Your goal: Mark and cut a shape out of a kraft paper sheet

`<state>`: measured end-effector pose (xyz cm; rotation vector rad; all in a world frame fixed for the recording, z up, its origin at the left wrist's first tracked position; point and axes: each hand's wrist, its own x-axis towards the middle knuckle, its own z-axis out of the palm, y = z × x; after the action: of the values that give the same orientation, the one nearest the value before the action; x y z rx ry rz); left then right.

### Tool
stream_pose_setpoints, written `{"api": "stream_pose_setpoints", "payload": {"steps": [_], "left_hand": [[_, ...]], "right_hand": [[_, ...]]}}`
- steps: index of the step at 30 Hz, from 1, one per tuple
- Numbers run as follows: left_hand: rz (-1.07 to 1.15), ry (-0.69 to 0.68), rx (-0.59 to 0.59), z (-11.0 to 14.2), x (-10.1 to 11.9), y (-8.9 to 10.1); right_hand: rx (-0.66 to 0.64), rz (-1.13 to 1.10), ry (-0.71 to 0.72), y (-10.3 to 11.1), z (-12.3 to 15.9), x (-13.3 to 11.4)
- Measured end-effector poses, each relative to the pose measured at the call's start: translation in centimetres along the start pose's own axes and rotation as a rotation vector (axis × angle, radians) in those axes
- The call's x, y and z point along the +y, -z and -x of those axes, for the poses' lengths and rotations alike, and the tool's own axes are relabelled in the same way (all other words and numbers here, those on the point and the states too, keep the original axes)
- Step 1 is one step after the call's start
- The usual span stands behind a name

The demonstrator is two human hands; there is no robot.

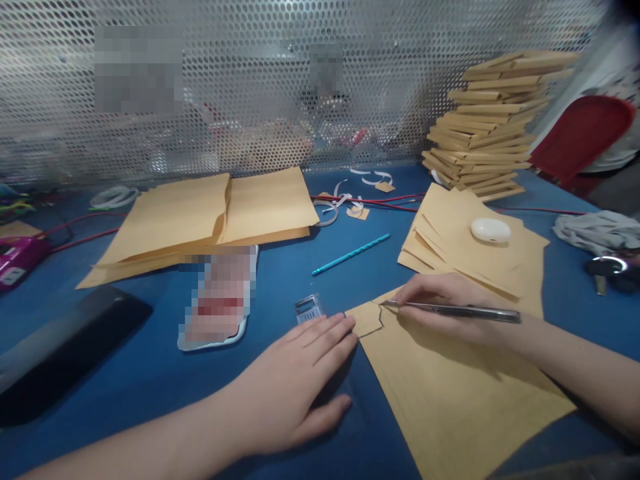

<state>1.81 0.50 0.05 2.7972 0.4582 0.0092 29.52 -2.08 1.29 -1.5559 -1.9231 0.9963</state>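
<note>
My right hand (445, 303) is closed around a slim metal craft knife (465, 312), its tip touching a tan kraft paper sheet (460, 387). Near the tip a jagged dark line (381, 323) runs over the sheet's upper left corner; whether it is drawn or cut I cannot tell. My left hand (305, 373) lies palm down with fingers stretched out, the fingertips on that corner and the thumb on the blue table (280, 287). Just beyond the left fingers sits a small clear-and-blue case (309, 309), partly hidden by them.
A twisted turquoise stick (350, 255) and a phone (223, 293) lie ahead. Kraft sheets (175, 213) lean at the back left; a tall stack of folded paper (485, 127) stands back right. A white earbud case (491, 231) rests on paper. A dark case (70, 347) lies left.
</note>
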Motion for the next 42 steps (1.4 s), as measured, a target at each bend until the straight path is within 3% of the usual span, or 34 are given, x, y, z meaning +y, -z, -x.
{"api": "stream_pose_setpoints", "payload": {"steps": [11, 21, 31, 42], "left_hand": [[-0.111, 0.065, 0.06, 0.5, 0.2, -0.4], [-0.024, 0.236, 0.013, 0.2, -0.2, -0.7], [0.003, 0.27, 0.044, 0.1, -0.6, -0.6], [0.057, 0.258, 0.073, 0.2, -0.5, -0.6]], "right_hand": [[0.124, 0.037, -0.001, 0.1, 0.1, -0.5], [0.064, 0.051, 0.014, 0.1, 0.1, -1.2], [0.082, 0.158, 0.067, 0.5, 0.2, -0.8], [0.145, -0.291, -0.033, -0.4, -1.4, 0.0]]}}
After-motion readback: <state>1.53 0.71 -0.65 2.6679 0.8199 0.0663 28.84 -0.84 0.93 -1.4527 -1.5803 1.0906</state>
